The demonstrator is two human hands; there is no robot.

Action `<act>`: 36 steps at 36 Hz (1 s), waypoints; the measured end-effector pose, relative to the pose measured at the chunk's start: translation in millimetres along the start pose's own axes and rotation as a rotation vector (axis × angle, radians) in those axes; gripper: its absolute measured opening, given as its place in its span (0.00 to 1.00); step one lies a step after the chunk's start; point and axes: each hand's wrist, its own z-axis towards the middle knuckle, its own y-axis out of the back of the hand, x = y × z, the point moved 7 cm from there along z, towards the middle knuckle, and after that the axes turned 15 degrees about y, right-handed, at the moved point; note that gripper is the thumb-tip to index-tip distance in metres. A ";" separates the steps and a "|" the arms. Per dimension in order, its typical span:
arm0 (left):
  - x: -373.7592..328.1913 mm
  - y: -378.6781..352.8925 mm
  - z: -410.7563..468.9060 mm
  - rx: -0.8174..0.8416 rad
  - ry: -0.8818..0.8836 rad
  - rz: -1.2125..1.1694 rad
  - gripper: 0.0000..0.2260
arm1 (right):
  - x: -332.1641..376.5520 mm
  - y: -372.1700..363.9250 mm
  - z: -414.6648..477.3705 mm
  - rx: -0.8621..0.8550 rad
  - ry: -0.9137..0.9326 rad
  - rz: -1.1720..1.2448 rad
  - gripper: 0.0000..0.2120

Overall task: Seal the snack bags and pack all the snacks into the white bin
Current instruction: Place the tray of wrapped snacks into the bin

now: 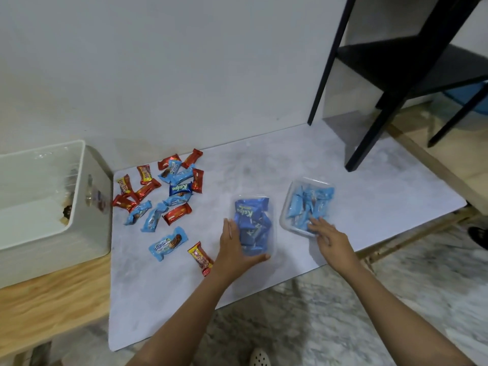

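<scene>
Two clear snack bags lie on the grey mat [264, 281]. The nearer bag [252, 225] holds dark blue Kalpa packs; my left hand [235, 249] wraps its near-left corner, thumb along its near edge. A second bag [307, 204], to the right, holds light blue packs; my right hand [327, 239] rests flat on its near edge with fingers spread. Loose red, yellow and blue wrapped snacks [163, 191] are scattered on the mat's left part. The white bin [87, 212] stands at the far left with something clear and dark inside.
A black metal shelf frame [375, 112] stands at the mat's far right corner. The mat overhangs a wooden bench [52, 299]. A white wall runs behind. Marbled floor and a white shoe [260, 357] lie below.
</scene>
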 end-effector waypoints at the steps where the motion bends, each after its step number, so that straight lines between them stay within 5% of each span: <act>1: 0.1 0.3 0.6 0.011 0.001 -0.008 0.57 | -0.7 3.4 -1.8 -0.027 -0.016 0.015 0.13; 5: 4.3 6.0 0.0 0.013 0.014 -0.008 0.56 | -2.8 21.4 4.6 -0.147 -0.055 -0.069 0.10; 12: 5.9 5.7 -2.3 0.115 0.002 -0.062 0.52 | -12.1 5.8 7.8 -0.138 -0.501 0.253 0.30; 17: -5.6 5.2 -10.1 0.133 -0.032 -0.194 0.43 | -19.8 7.1 2.2 -0.229 -0.637 0.301 0.25; 23: -11.3 7.9 -8.5 0.119 -0.074 -0.298 0.33 | -16.0 24.4 4.5 -0.259 -0.662 0.318 0.22; 30: -12.8 6.6 0.8 0.116 -0.074 -0.339 0.31 | 2.0 45.7 26.0 -0.327 -0.564 0.395 0.20; 36: -17.2 8.3 7.4 0.080 -0.087 -0.360 0.32 | 35.0 23.8 39.1 -0.221 -0.462 0.394 0.19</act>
